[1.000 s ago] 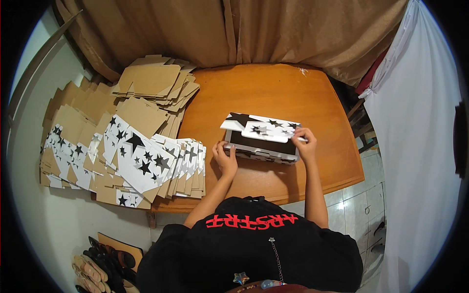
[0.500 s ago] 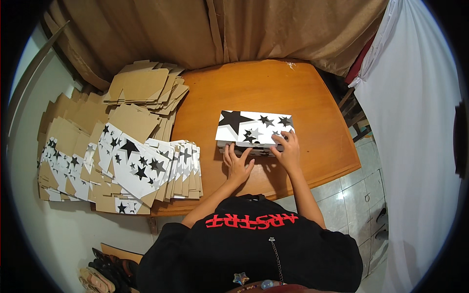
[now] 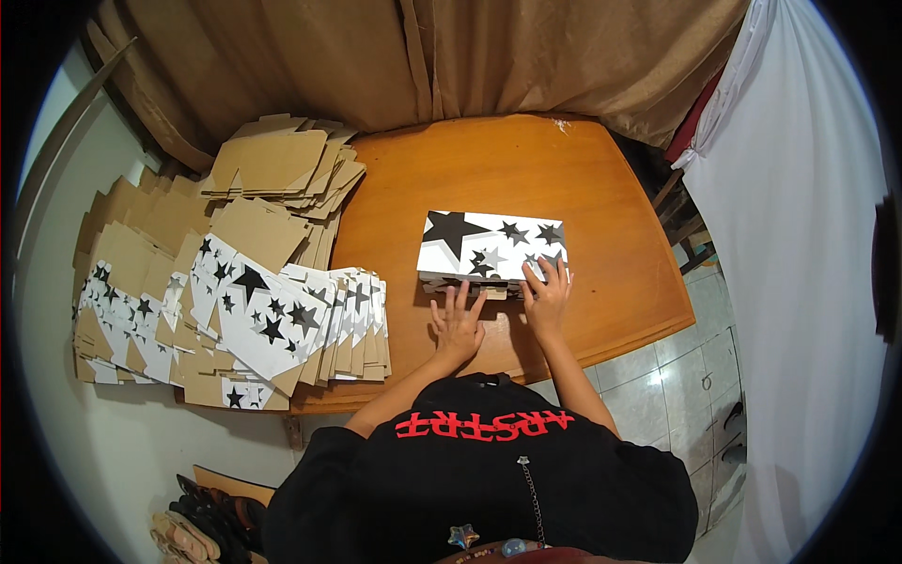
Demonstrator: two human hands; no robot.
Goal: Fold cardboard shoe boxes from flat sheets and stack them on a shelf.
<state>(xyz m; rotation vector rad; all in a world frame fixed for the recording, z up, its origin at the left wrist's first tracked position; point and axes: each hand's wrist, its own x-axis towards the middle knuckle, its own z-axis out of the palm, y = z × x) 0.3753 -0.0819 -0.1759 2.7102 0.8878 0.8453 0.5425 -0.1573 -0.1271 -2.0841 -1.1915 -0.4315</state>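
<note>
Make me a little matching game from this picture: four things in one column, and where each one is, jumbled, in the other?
Things:
1. star-patterned box
2. flat cardboard pieces
3. white curtain
4. shoes

Places:
A. hanging at the picture's right side
B. at the fingers of the left hand and right hand
C. at the picture's lower left, below table level
D. piled on the table's left side

Pairs: 1-B, 2-D, 3-A, 4-C

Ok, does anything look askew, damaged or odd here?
Left of the starred box, flat cardboard sheets lie askew on the table, fanned unevenly; a whitish mark shows at its far edge. The box shows no clear damage, though the left hand and right hand partly hide its front.
</note>
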